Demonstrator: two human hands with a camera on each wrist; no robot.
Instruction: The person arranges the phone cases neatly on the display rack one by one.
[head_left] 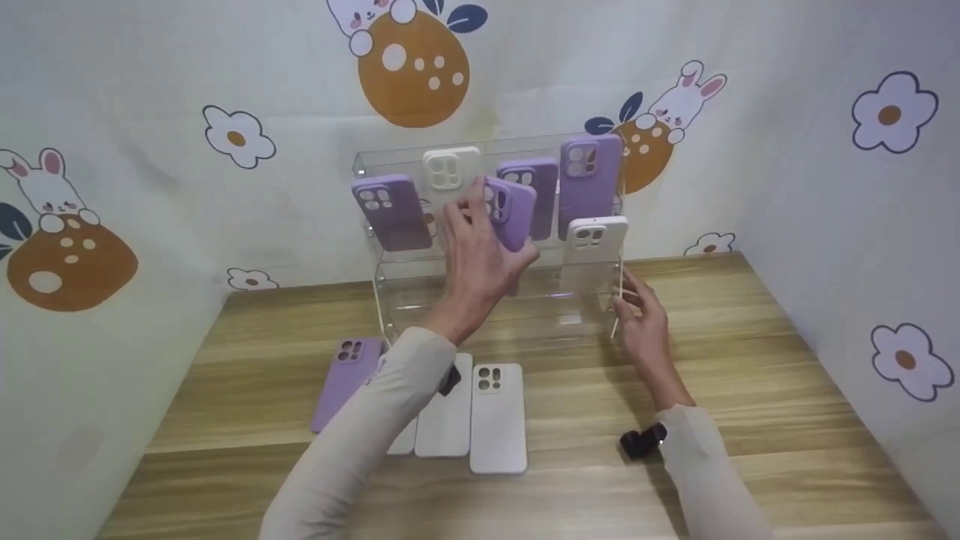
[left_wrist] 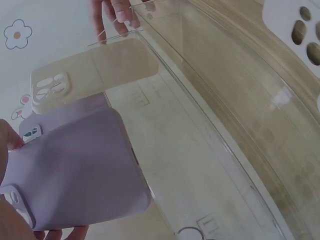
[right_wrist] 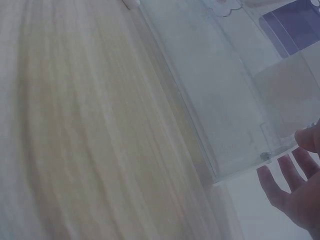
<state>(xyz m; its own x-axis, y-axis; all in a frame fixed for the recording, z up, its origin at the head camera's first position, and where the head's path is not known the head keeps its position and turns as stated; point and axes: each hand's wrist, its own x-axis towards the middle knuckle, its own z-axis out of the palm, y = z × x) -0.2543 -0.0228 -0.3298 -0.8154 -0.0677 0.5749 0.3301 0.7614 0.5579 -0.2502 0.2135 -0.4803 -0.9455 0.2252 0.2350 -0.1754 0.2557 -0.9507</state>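
Our left grip (head_left: 480,259) pinches a purple case (head_left: 516,217) at the clear rack (head_left: 412,298), below its top edge; our right grip (head_left: 646,322) holds the rack's right edge. Swinging sideways could knock the neighbouring white case (head_left: 451,169) loose.

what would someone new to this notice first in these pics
Probably the rectangular purple phone case held in the left hand, in front of the clear acrylic tiered rack, whose right side the right hand holds. Next, the big orange-brown fruit print on the pale fabric backdrop above the rack, then the rectangular white phone cases lying on the wood-grain table.
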